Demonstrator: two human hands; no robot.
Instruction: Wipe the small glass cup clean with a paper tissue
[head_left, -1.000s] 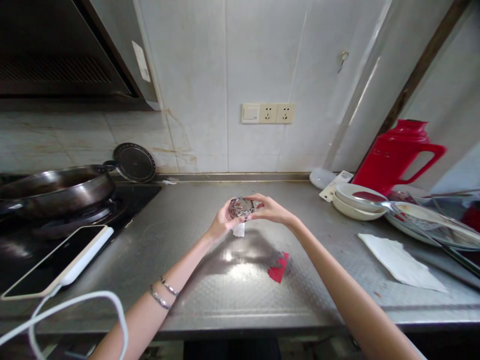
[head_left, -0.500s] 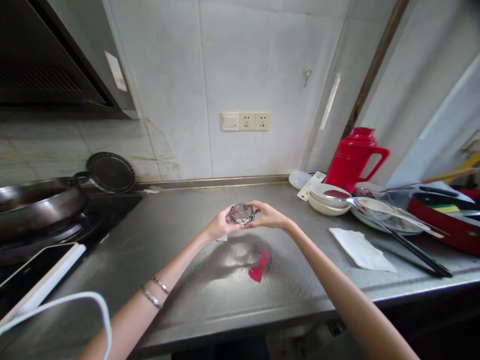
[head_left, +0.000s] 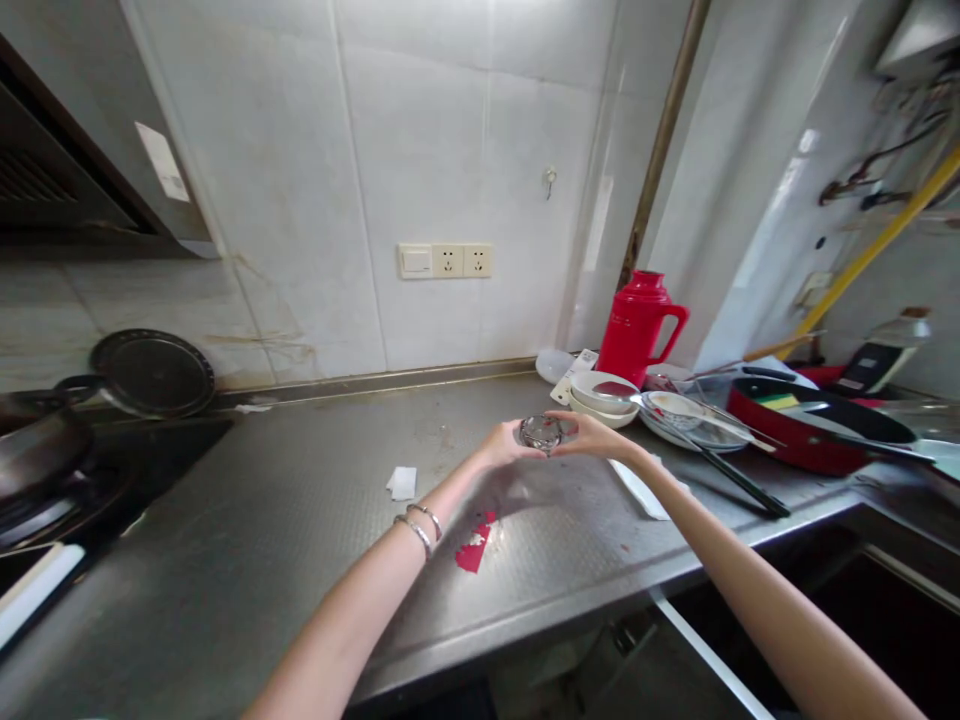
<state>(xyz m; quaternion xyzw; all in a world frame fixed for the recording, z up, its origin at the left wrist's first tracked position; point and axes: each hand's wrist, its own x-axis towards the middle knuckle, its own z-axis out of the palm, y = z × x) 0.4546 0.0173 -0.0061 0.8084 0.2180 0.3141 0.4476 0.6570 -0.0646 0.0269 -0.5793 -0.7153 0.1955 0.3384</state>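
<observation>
Left hand: our left hand (head_left: 501, 452) is raised above the counter, fingers curled around the left side of a small shiny glass-like object (head_left: 541, 432).
Right hand: our right hand (head_left: 592, 437) meets it from the other side, fingertips pinching the object's right edge, so both hands grip the same piece.
Object: the small shiny glass-like object sits between our two hands, held in the air over the steel counter (head_left: 300, 540), well clear of its surface; we cannot tell exactly what it is.
Wrist: two thin bracelets (head_left: 420, 525) circle our left wrist.
Counter below: a red scrap (head_left: 474, 547) lies on the steel just under our left forearm, and a small white scrap of paper (head_left: 403, 483) lies to the left of it.
Right side: a white napkin (head_left: 639, 487) lies under our right forearm; beyond it stand stacked white bowls (head_left: 602, 398), a red thermos jug (head_left: 640, 326) against the wall, and a red pan (head_left: 810, 430) with utensils laid across it.
Left side: a dark wok (head_left: 34, 465) sits on the stove, with a round dark lid (head_left: 152, 373) leaning at the wall behind it.
Wall: a switch and socket plate (head_left: 445, 261) is set in the tiles above the counter.
</observation>
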